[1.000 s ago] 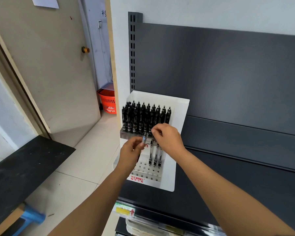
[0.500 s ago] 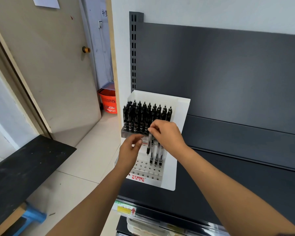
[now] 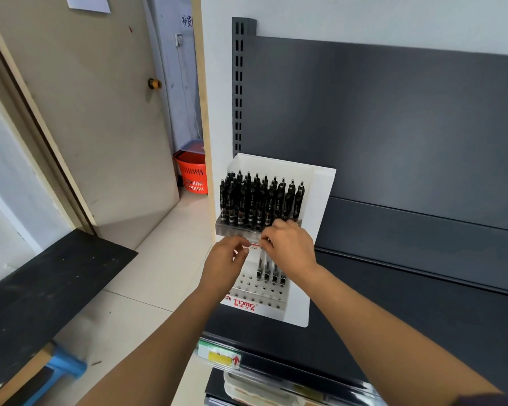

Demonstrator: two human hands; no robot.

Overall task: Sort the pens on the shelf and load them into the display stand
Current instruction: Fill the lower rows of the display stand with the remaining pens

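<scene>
Dark shelf (image 3: 393,303) carries the display stand (image 3: 320,230), where the right hand (image 3: 291,250) pinches an upright pen (image 3: 259,268) from above, long axis vertical, left hand (image 3: 223,262) just beside, fingers loosely curled, empty

Front-row pens (image 3: 266,271) (upper halves) behind right hand (image 3: 289,250)

Left hand (image 3: 225,260) and right hand (image 3: 291,249) at white display stand (image 3: 323,200), 4 clear pens (image 3: 267,268) below black pens (image 3: 258,200).
</scene>
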